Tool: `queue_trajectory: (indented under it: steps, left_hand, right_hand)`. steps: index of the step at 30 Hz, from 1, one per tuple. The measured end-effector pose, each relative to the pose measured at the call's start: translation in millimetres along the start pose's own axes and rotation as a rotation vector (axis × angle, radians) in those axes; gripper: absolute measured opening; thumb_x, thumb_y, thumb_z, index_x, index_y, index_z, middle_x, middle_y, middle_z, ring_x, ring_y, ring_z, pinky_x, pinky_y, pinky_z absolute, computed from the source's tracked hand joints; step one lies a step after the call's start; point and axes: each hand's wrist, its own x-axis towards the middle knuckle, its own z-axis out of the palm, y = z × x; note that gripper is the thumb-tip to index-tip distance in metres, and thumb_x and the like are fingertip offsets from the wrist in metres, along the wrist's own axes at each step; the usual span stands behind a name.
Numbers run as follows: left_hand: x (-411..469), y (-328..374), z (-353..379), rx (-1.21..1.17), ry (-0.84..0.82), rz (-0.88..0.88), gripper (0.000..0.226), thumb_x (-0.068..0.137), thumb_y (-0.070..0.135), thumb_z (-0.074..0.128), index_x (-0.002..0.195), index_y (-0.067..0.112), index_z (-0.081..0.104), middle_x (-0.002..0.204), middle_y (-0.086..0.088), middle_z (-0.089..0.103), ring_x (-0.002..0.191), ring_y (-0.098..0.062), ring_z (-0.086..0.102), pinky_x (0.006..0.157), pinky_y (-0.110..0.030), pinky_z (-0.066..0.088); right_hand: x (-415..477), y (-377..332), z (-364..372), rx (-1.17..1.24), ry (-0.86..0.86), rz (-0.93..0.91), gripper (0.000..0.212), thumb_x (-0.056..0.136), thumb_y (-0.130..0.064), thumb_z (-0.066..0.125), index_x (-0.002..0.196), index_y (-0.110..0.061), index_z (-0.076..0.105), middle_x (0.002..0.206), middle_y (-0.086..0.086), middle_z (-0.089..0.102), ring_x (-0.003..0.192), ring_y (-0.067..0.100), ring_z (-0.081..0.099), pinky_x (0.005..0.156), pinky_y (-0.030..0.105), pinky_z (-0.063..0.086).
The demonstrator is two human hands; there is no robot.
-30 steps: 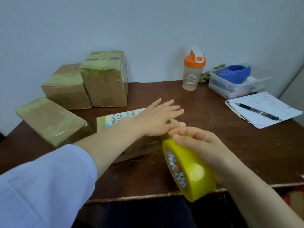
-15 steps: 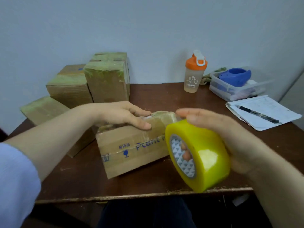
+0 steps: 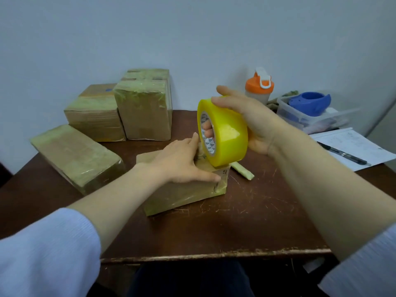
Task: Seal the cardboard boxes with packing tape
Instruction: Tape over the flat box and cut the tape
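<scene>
The left hand (image 3: 182,161) lies flat on a small cardboard box (image 3: 184,196) on the bench (image 3: 246,221). The right hand (image 3: 257,127) grips a yellow tape roll (image 3: 227,133) (fingers (image 3: 207,129) hooked through its core), seemingly just above the box's right end.

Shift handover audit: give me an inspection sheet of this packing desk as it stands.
Surface: dark brown wooden table, scratched, front edge chipped.
Job's things: yellow packing tape roll held over small brown cardboard box; tape-wrapped cardboard boxes grouped back left.
Clutter: orange-lidded shaker bottle, clear plastic tub, white papers with black pen, pale strip beside the small box.
Hands: left hand flat on the small box; right hand grips the roll, fingers through its core.
Cables: nothing seen.
Surroundings: plain pale wall behind.
</scene>
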Motion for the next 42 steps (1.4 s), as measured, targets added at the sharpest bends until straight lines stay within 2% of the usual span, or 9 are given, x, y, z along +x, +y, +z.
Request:
queue_trajectory:
  steps: [3,9,14,21,29,34,36,39,42]
  left_hand:
    - [-0.3,-3.5,5.8,-0.104,0.054,-0.016,0.132,0.053,0.077,0.066,0.152,0.022,-0.002,0.139,-0.001,0.046,0.125,-0.021,0.047,0.097,-0.039,0.043]
    - [3.5,-3.4,7.8,-0.051,0.059,-0.047,0.137,0.049,0.077,0.062,0.15,0.021,-0.012,0.132,-0.001,0.051,0.119,-0.023,0.05,0.087,-0.038,0.046]
    - [3.6,-4.4,7.6,0.013,0.066,-0.046,0.126,0.051,0.082,0.057,0.148,0.038,-0.01,0.138,0.003,0.047,0.123,-0.022,0.047,0.08,-0.035,0.04]
    - [2.6,-5.5,4.6,0.105,0.061,0.02,0.101,0.054,0.089,0.046,0.137,0.063,-0.005,0.135,0.008,0.045,0.117,-0.02,0.046,0.072,-0.033,0.034]
    - [4.7,-5.1,2.2,0.154,0.001,-0.004,0.089,0.06,0.087,0.048,0.136,0.064,0.011,0.144,0.007,0.037,0.125,-0.021,0.041,0.078,-0.033,0.034]
    - [5.8,0.1,0.3,0.228,-0.009,-0.001,0.089,0.062,0.084,0.047,0.139,0.061,0.009,0.143,0.004,0.038,0.124,-0.023,0.041,0.079,-0.033,0.035]
    - [6.2,2.2,-2.4,0.257,-0.091,-0.002,0.092,0.065,0.079,0.051,0.141,0.057,0.005,0.146,0.001,0.033,0.127,-0.026,0.037,0.089,-0.037,0.039]
    - [13.2,4.0,-21.4,0.075,-0.37,-0.08,0.095,0.063,0.066,0.049,0.144,0.053,0.001,0.159,-0.007,0.004,0.145,-0.029,0.007,0.114,-0.048,0.017]
    - [29.9,22.1,-22.2,0.102,-0.261,-0.051,0.085,0.073,0.072,0.026,0.149,0.038,0.011,0.159,-0.008,-0.002,0.146,-0.025,-0.008,0.115,-0.046,-0.004]
  right_hand:
    - [-8.2,7.2,-1.2,0.066,0.019,-0.064,0.054,0.091,-0.012,0.058,0.139,-0.028,0.041,0.065,0.011,0.07,0.057,0.025,0.069,0.055,0.034,0.058]
    - [-54.6,5.3,-1.1,-0.032,0.022,-0.096,0.011,0.087,-0.016,0.062,0.095,-0.018,0.069,0.063,0.014,0.067,0.051,0.025,0.066,0.05,0.036,0.058]
    - [-95.4,26.7,-8.4,-0.026,0.016,0.055,0.022,0.07,-0.028,0.066,0.087,-0.013,0.068,0.067,0.025,0.065,0.048,0.03,0.063,0.049,0.037,0.055]
    - [-104.7,57.6,-15.9,0.045,0.046,0.211,0.023,0.07,-0.03,0.067,0.087,-0.016,0.071,0.066,0.027,0.064,0.051,0.033,0.064,0.053,0.039,0.056]
    - [-99.7,65.2,-17.8,0.047,0.035,0.253,0.026,0.067,-0.031,0.068,0.088,-0.016,0.071,0.067,0.028,0.064,0.051,0.034,0.064,0.051,0.037,0.056]
    - [-99.3,68.5,-19.1,0.042,0.029,0.279,0.032,0.069,-0.031,0.068,0.096,-0.014,0.068,0.069,0.028,0.065,0.053,0.034,0.065,0.053,0.039,0.057]
    - [-98.0,68.4,-19.1,0.044,0.031,0.281,0.033,0.069,-0.03,0.068,0.096,-0.013,0.068,0.068,0.028,0.065,0.053,0.034,0.064,0.053,0.039,0.057]
    - [-95.1,67.6,-19.9,0.056,0.032,0.299,0.032,0.071,-0.027,0.068,0.099,-0.011,0.067,0.068,0.028,0.065,0.054,0.035,0.064,0.054,0.039,0.057]
    - [-93.7,68.0,-19.4,0.074,0.021,0.314,0.026,0.077,-0.022,0.066,0.1,-0.01,0.066,0.067,0.028,0.063,0.053,0.036,0.063,0.054,0.04,0.056]
